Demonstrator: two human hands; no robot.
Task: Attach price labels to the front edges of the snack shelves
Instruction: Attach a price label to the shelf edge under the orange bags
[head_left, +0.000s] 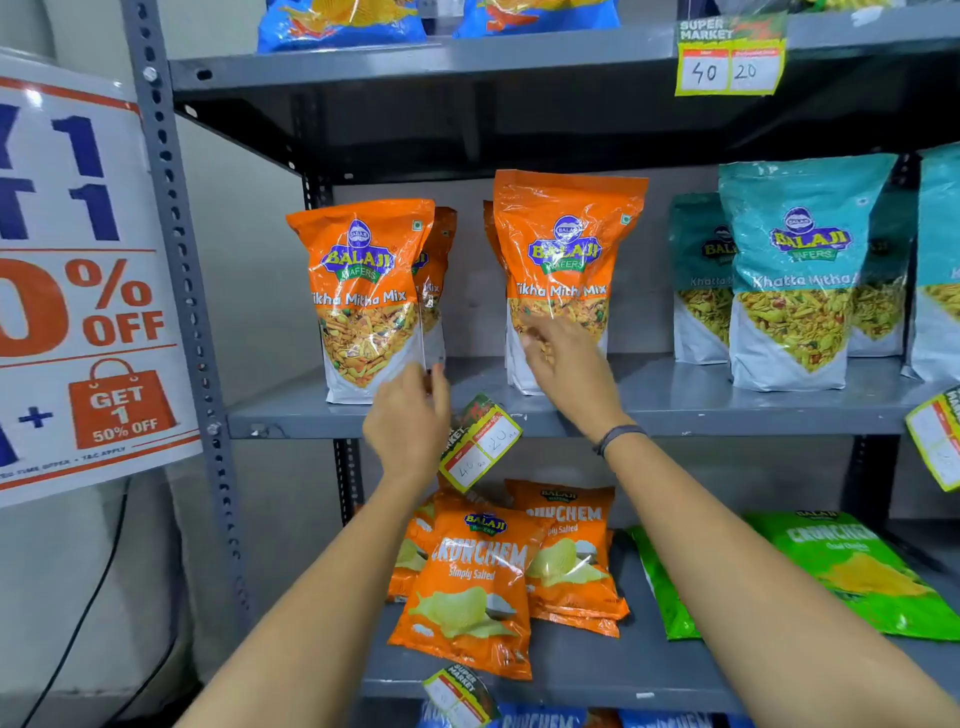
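Note:
A yellow-edged price label (480, 441) marked 40 and 20 hangs tilted on the front edge of the middle grey shelf (727, 423). My left hand (408, 421) is right beside the label's left side, its fingertips up at the bottom corner of the left orange Tikha Mitha Mix pouch (363, 296). Whether it holds anything is hidden by the back of the hand. My right hand (566, 369) reaches over the shelf edge, fingers spread against the lower front of the right orange pouch (566, 260).
More labels hang on the top shelf (730, 57), at the far right of the middle shelf (935, 436) and on the lower shelf edge (457, 691). Teal Khatta Mitha pouches (800, 270) stand to the right. Orange Crunchem bags (472, 582) and green ones (857, 571) lie below. A discount poster (78, 286) hangs at left.

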